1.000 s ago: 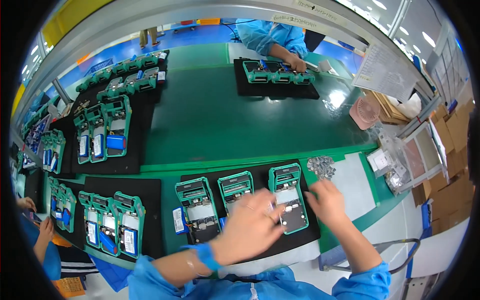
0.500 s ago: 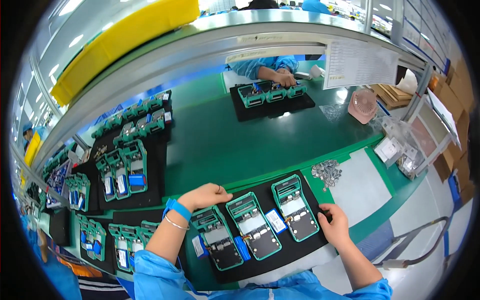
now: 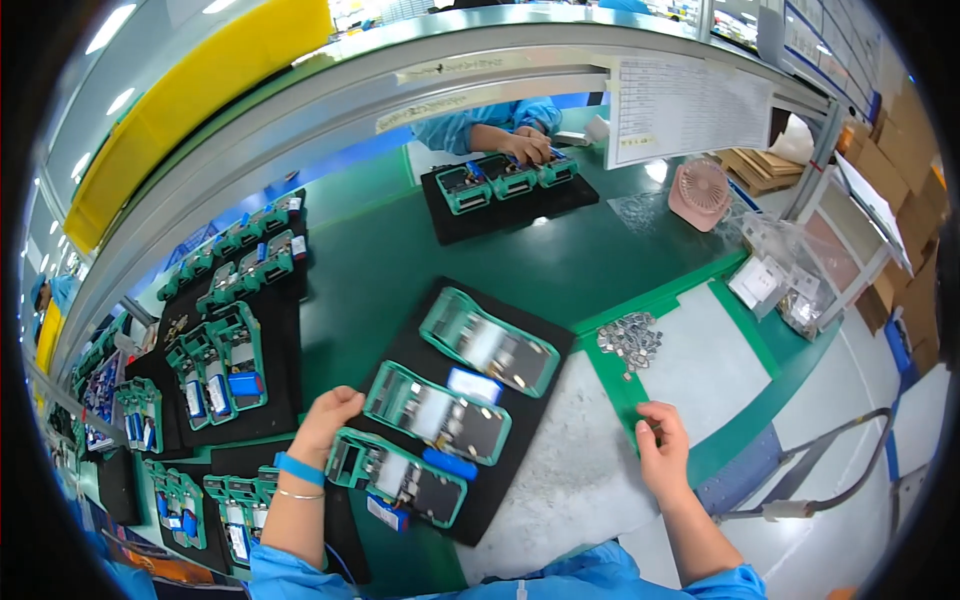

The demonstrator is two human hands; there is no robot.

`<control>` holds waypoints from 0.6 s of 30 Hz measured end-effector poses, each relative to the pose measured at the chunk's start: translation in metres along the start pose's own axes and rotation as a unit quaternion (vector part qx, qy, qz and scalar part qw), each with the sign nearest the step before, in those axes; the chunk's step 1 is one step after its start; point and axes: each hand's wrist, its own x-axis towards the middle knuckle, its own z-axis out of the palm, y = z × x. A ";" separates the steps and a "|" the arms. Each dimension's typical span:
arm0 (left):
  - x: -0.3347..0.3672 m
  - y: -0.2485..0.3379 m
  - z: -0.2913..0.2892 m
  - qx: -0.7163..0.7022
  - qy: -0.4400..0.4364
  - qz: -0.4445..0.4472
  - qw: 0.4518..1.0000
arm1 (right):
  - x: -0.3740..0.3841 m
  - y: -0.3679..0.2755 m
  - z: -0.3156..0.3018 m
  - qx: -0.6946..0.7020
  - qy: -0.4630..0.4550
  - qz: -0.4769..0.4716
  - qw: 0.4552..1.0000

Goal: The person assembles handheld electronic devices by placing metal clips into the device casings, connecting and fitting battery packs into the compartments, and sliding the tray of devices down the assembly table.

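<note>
On my left, more green housings (image 3: 235, 350) stand in rows on dark mats. My left hand (image 3: 325, 425) comes next, thumb and fingers drawn together at the left edge of a black mat (image 3: 425, 357); I seem to be pinching that edge. The mat lies askew in front of me, carrying three open housings: the near housing (image 3: 395, 480), the middle housing (image 3: 440, 412) and the far housing (image 3: 490, 340). Blue battery packs (image 3: 450, 463) rest beside and between them. Farther off, across the table, a co-worker's hand (image 3: 530, 148) works at another set. To the right of my mat is a pile of small metal parts (image 3: 628, 342), then my right hand (image 3: 662, 455), half-curled, thumb apart from the fingers, with nothing I can see in it, near a white sheet (image 3: 720, 340) and well apart from the mat. I judge the step in hand to be shifting the loaded mat across the table. The next move calls for a steady, level pull, so the packs don't slide.
</note>
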 end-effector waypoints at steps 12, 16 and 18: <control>-0.004 -0.007 0.116 -0.409 0.116 0.001 0.905 | 0.001 -0.005 -0.001 -0.036 -0.013 0.034 0.999; 0.015 0.018 0.169 -0.170 -0.007 -0.087 0.982 | 0.000 0.001 0.000 -0.049 -0.009 0.026 0.998; 0.010 0.031 0.172 0.058 -0.173 -0.064 0.981 | 0.002 -0.002 0.004 -0.047 -0.006 0.023 0.999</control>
